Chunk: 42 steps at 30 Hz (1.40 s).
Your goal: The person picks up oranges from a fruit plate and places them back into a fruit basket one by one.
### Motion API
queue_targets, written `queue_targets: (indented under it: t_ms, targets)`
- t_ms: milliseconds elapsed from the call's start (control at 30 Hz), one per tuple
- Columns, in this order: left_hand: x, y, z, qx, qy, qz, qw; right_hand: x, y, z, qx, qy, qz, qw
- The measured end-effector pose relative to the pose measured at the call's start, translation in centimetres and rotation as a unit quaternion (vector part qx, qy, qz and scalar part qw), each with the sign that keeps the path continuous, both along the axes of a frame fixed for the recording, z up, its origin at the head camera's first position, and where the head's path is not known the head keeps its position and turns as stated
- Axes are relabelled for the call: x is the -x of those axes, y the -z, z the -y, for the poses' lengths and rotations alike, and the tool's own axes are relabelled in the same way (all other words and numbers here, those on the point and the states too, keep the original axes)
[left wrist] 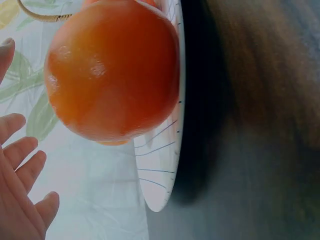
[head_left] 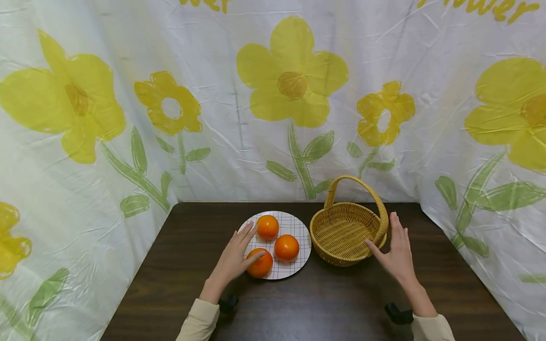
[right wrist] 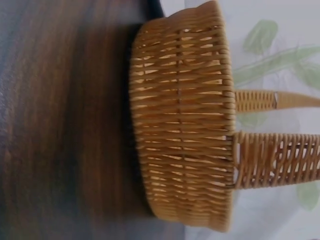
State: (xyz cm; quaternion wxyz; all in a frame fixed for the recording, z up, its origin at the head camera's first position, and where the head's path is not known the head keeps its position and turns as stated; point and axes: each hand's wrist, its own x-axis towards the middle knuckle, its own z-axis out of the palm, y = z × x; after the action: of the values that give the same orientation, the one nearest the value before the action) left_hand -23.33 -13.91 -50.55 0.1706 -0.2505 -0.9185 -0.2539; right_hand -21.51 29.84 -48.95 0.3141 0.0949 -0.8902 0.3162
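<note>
My left hand [head_left: 235, 255] hovers over the left edge of a round white plate [head_left: 286, 271] with a grid of dark lines, fingers extended and thumb spread. Its thumb overlaps the nearest of three glossy round orange fruits [head_left: 261, 269] in the head view. That fruit [left wrist: 112, 72] looms large beside the loose fingers in the left wrist view. Another fruit [head_left: 268, 227] lies at the back of the plate, a third [head_left: 286, 248] to the right. At the right side of a yellow wicker basket [head_left: 339, 260], my right hand [head_left: 397, 258] is held with straight fingers, gripping nothing.
Plate and basket stand side by side on a dark wooden table [head_left: 315, 308]. An arched handle [head_left: 354, 179] rises over the basket, which has nothing inside. Behind the table hangs a white curtain [head_left: 222, 156] printed with yellow flowers.
</note>
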Motion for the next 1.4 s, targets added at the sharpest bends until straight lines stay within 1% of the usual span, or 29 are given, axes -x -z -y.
queue_targets:
  t_ms: [133, 367, 500, 633, 833, 1000, 1133, 1233, 1400]
  targets:
    - [-0.3, 0.4, 0.0, -0.015, -0.007, 0.018, 0.9997, -0.1, 0.6, 0.1, 0.017, 0.005, 0.018, 1.000]
    - [-0.7, 1.0, 0.0, -0.030, -0.029, 0.088, 0.9953, -0.6, 1.6, 0.5, 0.051, 0.016, 0.075, 0.996]
    - [-1.0, 1.4, 0.1, -0.038, -0.040, 0.107, 0.9927, -0.7, 2.3, 0.6, 0.063, 0.017, 0.099, 0.993]
    - [-1.3, 1.7, 0.1, -0.049, -0.047, 0.116, 0.9909, -0.8, 2.9, 0.8, 0.075, 0.019, 0.122, 0.989]
    - [-1.5, 2.1, 0.1, -0.070, -0.042, 0.126, 0.9886, -0.8, 3.3, 1.1, 0.086, 0.027, 0.160, 0.983]
    - [-1.6, 2.4, 0.2, -0.075, -0.049, 0.147, 0.9850, -0.9, 3.8, 1.3, 0.100, 0.028, 0.193, 0.976]
    - [-1.7, 2.6, 0.3, -0.084, -0.048, 0.153, 0.9835, -0.9, 4.5, 1.4, 0.103, 0.026, 0.205, 0.973]
    - [-1.7, 2.9, 0.3, -0.091, -0.043, 0.148, 0.9838, -0.9, 5.0, 1.4, 0.103, 0.022, 0.207, 0.973]
    - [-1.8, 3.2, 0.3, -0.097, -0.041, 0.151, 0.9830, -0.8, 5.4, 1.4, 0.107, 0.020, 0.216, 0.970]
